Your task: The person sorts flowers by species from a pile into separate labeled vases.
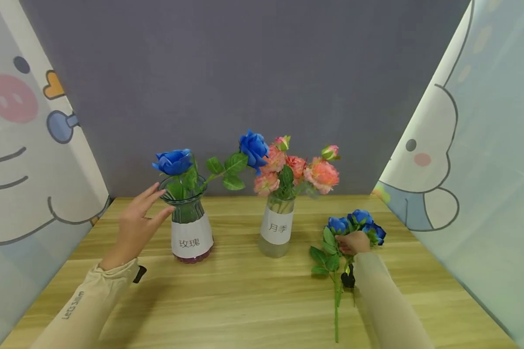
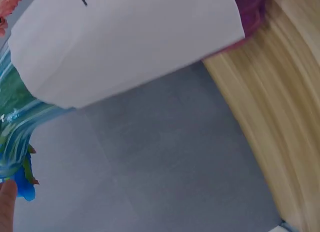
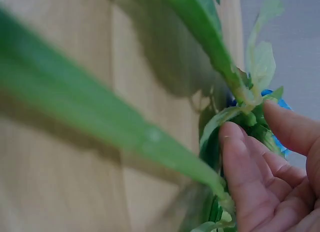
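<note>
My left hand [image 1: 140, 220], fingers extended and thumb apart, is beside the rim of a glass vase [image 1: 188, 212] with a white paper label. The vase holds two blue roses, one upright [image 1: 174, 162] and one leaning right [image 1: 254, 149]. A fingertip [image 2: 7, 202] shows near the rim in the left wrist view. At the right, my right hand [image 1: 353, 242] is among several blue roses [image 1: 360, 217] lying on the table. In the right wrist view its thumb [image 3: 290, 124] and forefinger pinch a green stem [image 3: 248, 107] close below a bloom.
A second labelled glass vase [image 1: 277, 225] with pink flowers [image 1: 321, 174] stands mid-table [image 1: 236, 291]. The leaning blue rose overlaps them in the head view. Long green stems [image 1: 336, 310] reach toward the front edge. A grey panel [image 1: 244, 72] closes the back, with cartoon-printed sheets at both sides.
</note>
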Tool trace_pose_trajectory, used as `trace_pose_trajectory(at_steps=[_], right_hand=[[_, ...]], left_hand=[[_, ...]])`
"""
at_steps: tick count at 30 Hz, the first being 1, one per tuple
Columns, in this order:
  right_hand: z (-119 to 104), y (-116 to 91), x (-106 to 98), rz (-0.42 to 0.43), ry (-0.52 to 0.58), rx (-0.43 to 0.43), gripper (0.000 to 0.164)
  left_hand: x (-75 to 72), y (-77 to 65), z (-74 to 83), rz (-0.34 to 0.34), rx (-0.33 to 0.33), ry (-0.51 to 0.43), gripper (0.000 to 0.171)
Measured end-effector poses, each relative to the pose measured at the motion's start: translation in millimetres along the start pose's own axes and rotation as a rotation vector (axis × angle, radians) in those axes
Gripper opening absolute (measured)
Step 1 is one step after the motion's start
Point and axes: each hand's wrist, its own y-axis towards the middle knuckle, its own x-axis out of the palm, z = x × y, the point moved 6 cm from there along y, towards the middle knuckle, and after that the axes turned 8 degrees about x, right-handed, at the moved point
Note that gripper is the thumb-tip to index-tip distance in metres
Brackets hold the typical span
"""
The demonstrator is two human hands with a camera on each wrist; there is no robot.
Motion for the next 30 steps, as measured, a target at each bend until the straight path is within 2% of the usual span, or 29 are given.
trace_pose_trajectory(at_steps=[3,6,10,12,15,19,22,24,27,30], right_hand=[[2.0,2.9,2.7,0.008,-0.047,0.003,0.024],[-0.6,1.7,6.1,0.018,-0.101,-0.011,0.023],[-5.5,-1.4,11.6,0.016,-0.121,-0.008,0.019],[-5.7,-1.4,14.1,0.011,-0.077,0.021,0.015],[-5.0,-0.7,16.7,-0.008,0.051,0.074,0.013],[-7.6,-6.9,17.0,-0.037,0.251,0.128,0.008],[-13.4,-16.5,13.4,-0.048,0.369,0.133,0.002],[-17.6,-23.2,9.7,-0.046,0.421,0.127,0.009],[-23.5,-30.6,2.5,-0.039,0.488,0.105,0.017],[-29.7,-36.6,-4.5,-0.028,0.532,0.088,0.02]], left_hand=[[4.4,-2.8,-0.5,-0.031,-0.012,-0.043,0.06],[7.1,-5.9,-1.5,-0.013,-0.049,-0.052,0.049],[11.0,-13.0,-4.6,0.044,-0.123,-0.057,0.057],[14.5,-17.3,-6.0,0.066,-0.161,-0.078,0.059],[20.1,-24.2,-8.0,0.09,-0.198,-0.115,0.061],[25.3,-30.9,-10.3,0.105,-0.201,-0.14,0.061],[28.7,-33.8,-11.1,0.102,-0.205,-0.166,0.061],[30.4,-34.9,-10.6,0.099,-0.205,-0.174,0.062],[31.3,-35.0,-9.5,0.113,-0.179,-0.187,0.063],[29.5,-33.9,-8.8,0.14,-0.093,-0.144,0.069]])
